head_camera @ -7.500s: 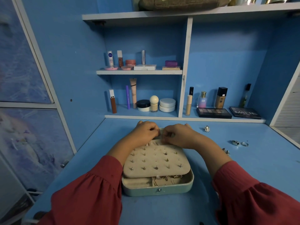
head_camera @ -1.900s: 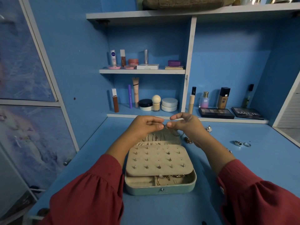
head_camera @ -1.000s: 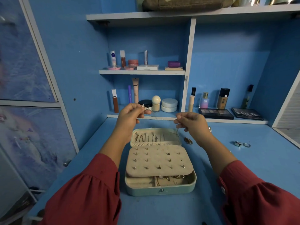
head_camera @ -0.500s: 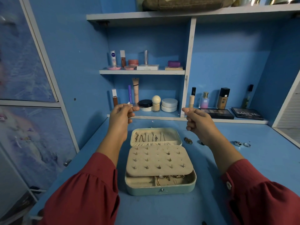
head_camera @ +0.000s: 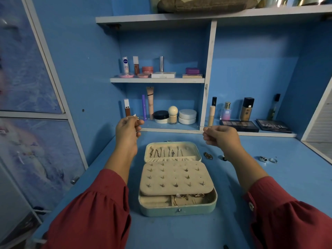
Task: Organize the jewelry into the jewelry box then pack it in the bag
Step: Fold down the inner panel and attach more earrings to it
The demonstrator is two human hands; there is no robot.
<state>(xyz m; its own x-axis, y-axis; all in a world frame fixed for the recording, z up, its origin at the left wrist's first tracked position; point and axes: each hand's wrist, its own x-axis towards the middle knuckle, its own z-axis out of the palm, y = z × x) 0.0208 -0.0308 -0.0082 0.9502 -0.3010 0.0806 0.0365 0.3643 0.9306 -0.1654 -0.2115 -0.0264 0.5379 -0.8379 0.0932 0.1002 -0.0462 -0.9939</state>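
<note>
A mint green jewelry box (head_camera: 177,210) lies open on the blue desk, its lid (head_camera: 172,151) laid back with several chains hung inside. A beige earring panel (head_camera: 176,178) covers most of the tray; gold pieces show in the front compartment. Above the box, a thin silver necklace (head_camera: 170,130) is stretched taut between my hands. My left hand (head_camera: 128,129) pinches the end with a small pendant (head_camera: 136,116). My right hand (head_camera: 221,136) pinches the other end. A gold piece (head_camera: 208,155) and silver rings (head_camera: 267,159) lie loose on the desk to the right.
Shelves at the back hold cosmetics: tubes, jars (head_camera: 187,116), bottles and two dark palettes (head_camera: 274,125). A brown bag (head_camera: 206,4) sits on the top shelf. A cabinet with patterned panels stands at the left. The desk (head_camera: 179,234) extends toward me in front of the box.
My hands rose from the box lid and drew apart, pulling the necklace out into a straight line above the box. The box has not moved.
</note>
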